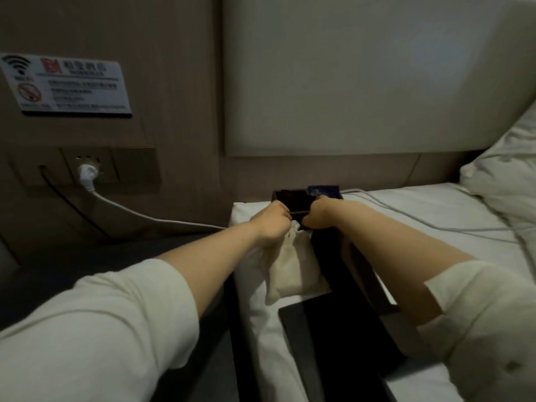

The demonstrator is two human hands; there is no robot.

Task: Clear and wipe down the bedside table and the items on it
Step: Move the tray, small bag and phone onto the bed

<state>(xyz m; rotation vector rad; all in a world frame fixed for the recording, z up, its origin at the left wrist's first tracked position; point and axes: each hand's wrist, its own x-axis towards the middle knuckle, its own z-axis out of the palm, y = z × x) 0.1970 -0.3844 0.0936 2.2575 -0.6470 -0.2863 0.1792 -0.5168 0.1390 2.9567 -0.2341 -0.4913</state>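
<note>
Both hands are out ahead of you at full reach, meeting over the white bed edge (252, 300): your left hand (271, 224) has fingers curled, gripping the near-left side of a small dark box (293, 200) and apparently the neck of a cream drawstring pouch (293, 266); your right hand (319, 217) is curled on the box's near-right side. Exact finger placement is hidden from this angle. The box sits straight ahead, at the far end of the bed edge against the wall, long axis left-right; both hands are equally near it, so either can take it. The pouch hangs just below your left hand, resting on the sheet. A dark tray (333, 329) lies nearer you, between your forearms, running away from you. Just behind the box is a blue item (324, 189), touching or nearly so. Watch the grey cable (406, 216) running right across the mattress from behind the box, and the white plug (87, 172) lead (150, 217) coming in from the wall socket on the left; my read is either could snag a lift. Wall sign (65, 85) sits well clear, upper left.
</note>
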